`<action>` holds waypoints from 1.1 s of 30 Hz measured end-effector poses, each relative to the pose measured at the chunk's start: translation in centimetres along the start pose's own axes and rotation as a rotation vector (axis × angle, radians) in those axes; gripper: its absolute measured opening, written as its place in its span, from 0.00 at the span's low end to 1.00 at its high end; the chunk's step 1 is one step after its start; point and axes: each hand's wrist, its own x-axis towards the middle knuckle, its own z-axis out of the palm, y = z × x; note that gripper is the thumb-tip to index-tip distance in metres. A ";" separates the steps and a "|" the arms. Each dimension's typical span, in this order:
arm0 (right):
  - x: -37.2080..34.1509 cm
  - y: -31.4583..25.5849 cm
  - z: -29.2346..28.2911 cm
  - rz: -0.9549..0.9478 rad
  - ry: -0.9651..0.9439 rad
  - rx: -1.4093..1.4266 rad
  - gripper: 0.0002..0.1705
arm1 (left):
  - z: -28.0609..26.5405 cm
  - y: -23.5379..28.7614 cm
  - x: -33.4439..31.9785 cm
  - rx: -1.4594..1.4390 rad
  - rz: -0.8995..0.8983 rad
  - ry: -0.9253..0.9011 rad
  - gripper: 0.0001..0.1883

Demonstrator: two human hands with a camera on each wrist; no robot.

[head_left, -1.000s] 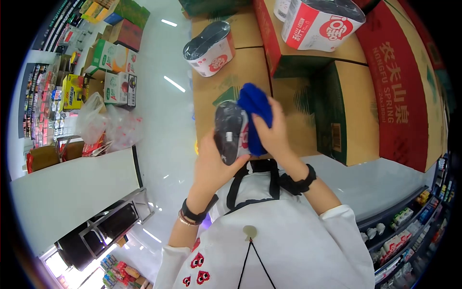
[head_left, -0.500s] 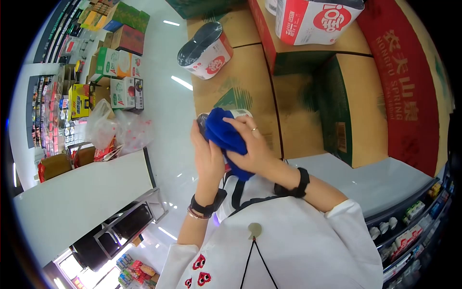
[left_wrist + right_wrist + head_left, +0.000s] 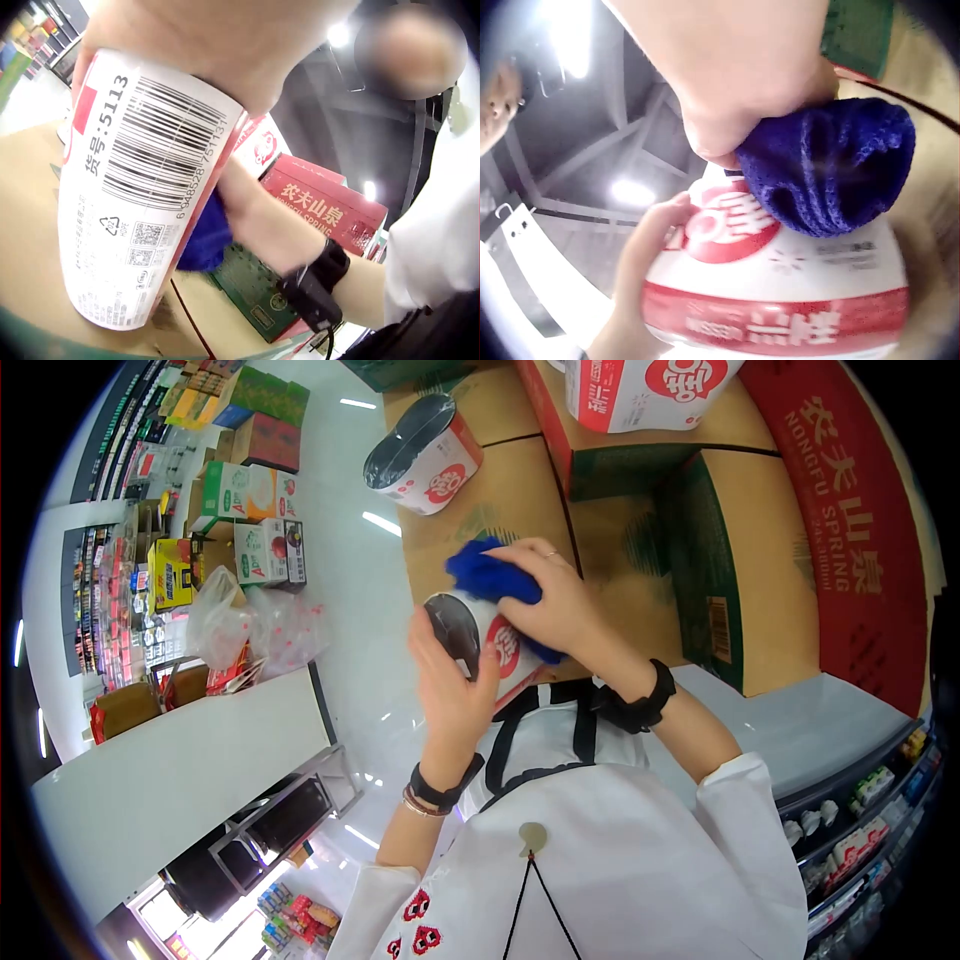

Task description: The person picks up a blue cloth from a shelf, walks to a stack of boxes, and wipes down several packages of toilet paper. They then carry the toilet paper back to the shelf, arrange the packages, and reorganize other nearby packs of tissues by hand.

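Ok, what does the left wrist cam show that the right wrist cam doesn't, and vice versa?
Left wrist only: the barcode and number 5113 on the held pack, the lettered red carton, and the black strap on the right arm.
Right wrist only: the held pack's round red logo, seen face-on.
Both: the pack itself, the blue cloth, the left hand and the right hand.

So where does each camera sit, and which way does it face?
Head: head-worn, facing forward and down at left hand, right hand and shirt.
Left wrist: wrist-worn, facing the barcoded pack; both hands and shirt show.
Right wrist: wrist-worn, facing the blue cloth and pack; both hands show.
Both wrist views share pack and cloth.
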 end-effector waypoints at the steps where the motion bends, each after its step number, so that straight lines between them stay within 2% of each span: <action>1: 0.2 -1.9 -0.2 -0.045 -0.036 0.085 0.29 | 0.2 -0.4 -0.4 0.047 0.080 0.014 0.46; 3: -0.2 -4.8 0.0 -0.159 -0.089 0.201 0.29 | -0.2 -0.3 -0.9 -0.125 0.049 -0.034 0.45; 4: -0.3 -5.6 -0.2 -0.185 -0.164 0.157 0.29 | -0.4 -0.7 -1.4 -0.205 0.019 -0.067 0.44; 5: -0.5 -5.5 0.2 -0.198 -0.162 0.120 0.30 | 0.1 -1.5 -1.4 -0.388 0.025 -0.037 0.42; 6: -0.8 -5.1 0.8 -0.211 -0.162 0.085 0.31 | 0.1 -2.2 -1.6 -0.389 0.026 -0.039 0.42; 8: -1.1 -2.9 2.2 -0.069 -0.087 0.227 0.32 | -0.4 -3.3 -1.4 -0.368 -0.067 0.005 0.42; 9: -1.5 -0.9 3.1 -0.039 0.008 0.217 0.33 | -0.2 -4.8 -1.1 -0.373 -0.091 0.048 0.41; 10: -2.3 1.0 3.9 0.010 0.101 0.114 0.32 | -0.4 -5.1 -0.6 -0.529 -0.219 0.070 0.39; 12: -2.9 3.7 3.8 0.077 0.119 0.019 0.33 | -0.9 -6.7 0.1 -0.669 -0.385 0.151 0.37; 16: -3.1 2.5 2.2 0.094 0.092 -0.054 0.34 | -0.7 -5.2 -0.1 -0.758 -0.439 0.181 0.34; 18: -3.2 -0.6 1.9 -0.016 -0.076 0.055 0.35 | 0.1 -4.9 1.1 -0.953 -0.477 0.234 0.31; 19: -3.3 -1.9 2.0 -0.059 -0.148 0.078 0.35 | 0.7 -5.3 1.7 -0.946 -0.456 0.266 0.31; 20: -3.5 -3.1 2.3 -0.100 -0.223 0.101 0.35 | 0.7 -4.6 2.0 -1.108 -0.513 0.287 0.35; 22: -3.9 -3.9 2.8 -0.109 -0.156 0.086 0.36 | 0.8 -5.3 2.5 -1.060 -0.504 0.216 0.36; 24: -3.2 -1.9 2.9 -0.111 -0.156 0.025 0.36 | 0.9 -5.9 2.7 -1.043 -0.508 0.203 0.37; 26: -2.6 1.0 2.5 -0.095 -0.007 -0.043 0.33 | 1.1 -6.7 2.0 -1.064 -0.511 0.197 0.38; 29: -1.6 3.8 0.7 0.004 0.026 -0.180 0.33 | 1.5 -6.8 1.1 -0.988 -0.493 0.214 0.34; 31: -1.2 5.2 0.0 0.072 0.047 -0.236 0.34 | 1.5 -6.9 0.6 -0.665 -0.455 0.252 0.33; 33: -0.7 6.4 -0.5 0.132 0.016 -0.283 0.34 | 0.9 -5.6 0.9 -0.626 -0.420 0.213 0.33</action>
